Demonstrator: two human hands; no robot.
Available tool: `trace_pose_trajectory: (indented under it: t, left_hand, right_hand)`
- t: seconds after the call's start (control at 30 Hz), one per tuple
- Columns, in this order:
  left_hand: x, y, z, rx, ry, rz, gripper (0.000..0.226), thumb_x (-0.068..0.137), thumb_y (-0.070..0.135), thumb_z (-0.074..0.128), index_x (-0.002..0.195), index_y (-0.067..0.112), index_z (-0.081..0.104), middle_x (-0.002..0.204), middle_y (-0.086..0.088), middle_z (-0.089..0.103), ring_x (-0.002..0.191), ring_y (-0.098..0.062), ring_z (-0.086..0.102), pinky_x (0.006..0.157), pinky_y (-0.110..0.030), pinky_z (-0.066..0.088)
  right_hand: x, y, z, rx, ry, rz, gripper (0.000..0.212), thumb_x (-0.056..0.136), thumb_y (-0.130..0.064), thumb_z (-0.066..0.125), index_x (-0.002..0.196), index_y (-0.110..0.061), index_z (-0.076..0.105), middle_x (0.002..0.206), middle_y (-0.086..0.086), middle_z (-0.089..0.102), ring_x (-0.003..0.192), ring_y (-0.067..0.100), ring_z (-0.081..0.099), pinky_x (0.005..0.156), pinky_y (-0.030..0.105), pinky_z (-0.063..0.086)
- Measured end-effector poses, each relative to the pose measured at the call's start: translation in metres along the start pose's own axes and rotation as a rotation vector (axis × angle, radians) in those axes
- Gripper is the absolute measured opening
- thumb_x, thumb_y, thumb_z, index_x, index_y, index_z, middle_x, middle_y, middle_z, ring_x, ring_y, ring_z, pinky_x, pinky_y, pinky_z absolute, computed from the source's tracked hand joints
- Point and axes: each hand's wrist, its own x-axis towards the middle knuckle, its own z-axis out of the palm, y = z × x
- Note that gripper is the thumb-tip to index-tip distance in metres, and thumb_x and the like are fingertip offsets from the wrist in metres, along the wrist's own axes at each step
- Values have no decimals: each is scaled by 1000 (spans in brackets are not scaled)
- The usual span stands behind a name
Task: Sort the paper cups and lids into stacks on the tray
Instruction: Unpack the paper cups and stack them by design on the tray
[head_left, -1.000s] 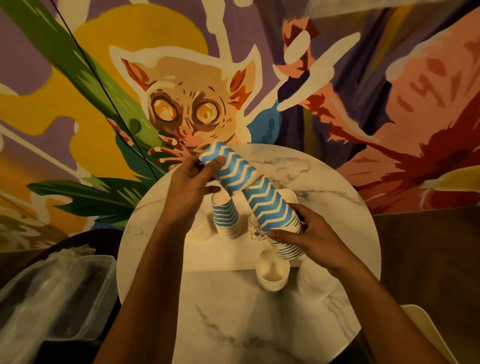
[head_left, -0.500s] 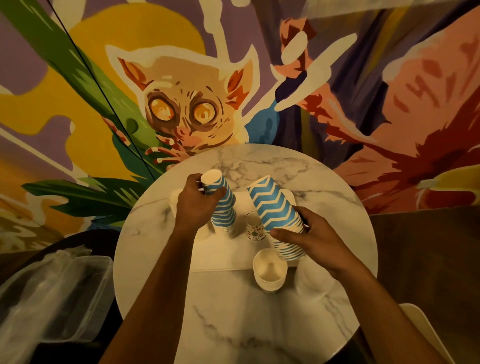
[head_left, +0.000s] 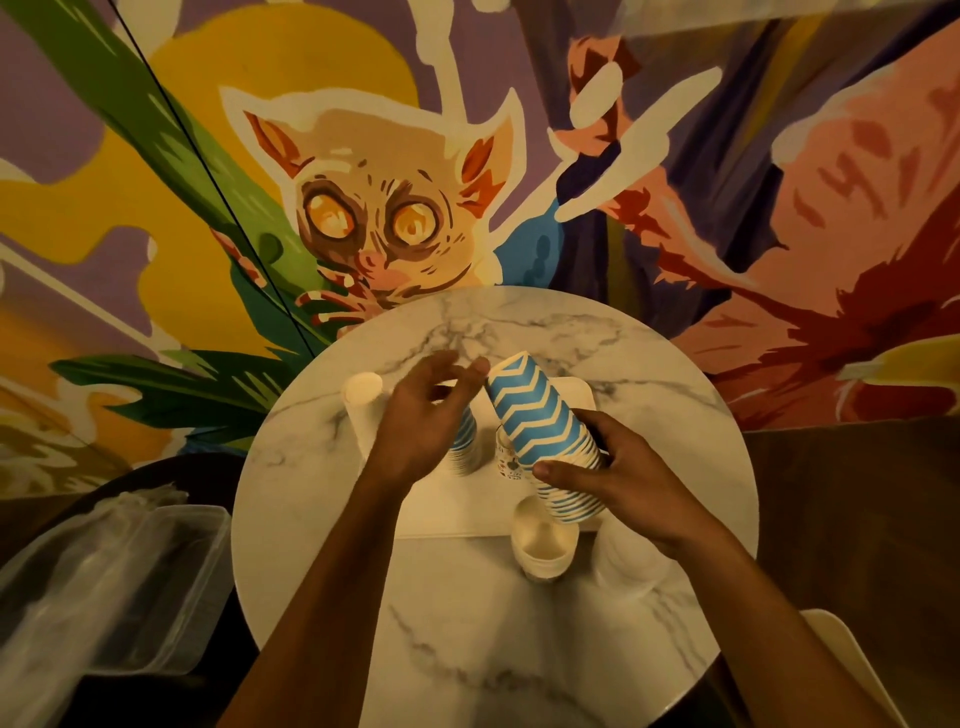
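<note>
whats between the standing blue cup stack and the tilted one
Head view: a small printed cup on the tray, partly hidden behind the tilted stack.

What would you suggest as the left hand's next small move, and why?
Probably pinch the top cup off the tilted chevron stack gripped by the right hand: the left hand hangs open and empty beside its top, above the shorter chevron stack on the tray.

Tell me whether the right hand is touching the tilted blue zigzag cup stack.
Touching: the head view shows the right hand gripping the cup stack near its lower end.
</note>
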Motion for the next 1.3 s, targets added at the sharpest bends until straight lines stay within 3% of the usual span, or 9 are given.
trace_pose_trajectory:
  t: [0.03, 0.1, 0.2, 0.27, 0.43, 0.6, 0.77, 0.97, 1.3]
  left_hand:
    - [-6, 4, 1, -84, -97, -4, 66, 88, 63, 63, 139, 21, 58, 128, 8, 67, 117, -14, 63, 93, -35, 58]
    - [-18, 8, 2, -196, -260, 5, 59, 87, 58, 60, 135, 23, 61, 126, 7, 70, 118, -13, 65, 90, -32, 59]
    - [-24, 11, 4, -289, -324, 6, 42, 92, 36, 63, 130, 18, 63, 119, 3, 74, 111, -14, 70, 82, -25, 58]
    - [-22, 10, 2, -284, -297, 3, 36, 94, 27, 67, 128, 15, 64, 117, -1, 75, 109, -18, 71, 86, -31, 59]
    - [-14, 12, -3, -305, -158, -45, 34, 91, 32, 71, 119, 14, 68, 108, -3, 77, 103, -23, 73, 88, -43, 59]
    - [7, 24, -24, -388, 145, -13, 29, 94, 27, 70, 117, 11, 65, 102, -1, 75, 87, -12, 72, 68, -27, 57]
    - [28, 16, -35, -137, 334, 5, 41, 88, 33, 75, 123, 22, 58, 114, 6, 68, 99, -12, 68, 83, -36, 59]
    - [39, -12, -19, 256, 224, -59, 57, 82, 43, 77, 130, 22, 54, 126, -1, 66, 110, -25, 64, 97, -47, 53]
    - [37, -25, -11, 326, 143, -112, 73, 83, 50, 75, 143, 21, 45, 140, -3, 59, 119, -27, 61, 100, -43, 50]
  right_hand:
    - [0, -2, 1, -5, -5, 1, 75, 60, -46, 88, 128, -32, 59, 118, -12, 73, 105, 6, 71, 96, 34, 57]
    - [-1, -6, 4, -21, -15, 1, 74, 59, -47, 86, 126, -35, 58, 118, -13, 72, 104, 3, 70, 95, 31, 58]
    - [-2, -9, 7, -29, -27, -7, 75, 60, -46, 87, 127, -34, 57, 119, -13, 71, 104, 2, 70, 92, 28, 58]
    - [-2, -10, 8, -35, -34, -3, 75, 59, -46, 87, 127, -35, 57, 120, -14, 71, 104, 2, 69, 91, 26, 58]
    - [-4, -11, 8, -65, -32, -4, 76, 59, -44, 88, 128, -35, 56, 118, -16, 70, 102, -2, 68, 88, 21, 56]
    - [-3, -3, 4, -67, 38, 0, 68, 66, -32, 93, 125, -33, 59, 117, -13, 72, 101, 0, 70, 92, 27, 56]
    - [2, -5, 0, -75, 112, -16, 63, 70, -34, 91, 122, -40, 55, 116, -19, 68, 95, -9, 67, 76, 15, 53]
    - [4, -7, 3, -83, 110, -26, 61, 73, -32, 89, 120, -41, 51, 112, -24, 65, 91, -15, 64, 66, 8, 51]
    - [3, -6, 2, -87, 89, -7, 68, 72, -32, 90, 129, -35, 53, 114, -22, 66, 92, -14, 65, 66, 9, 53]
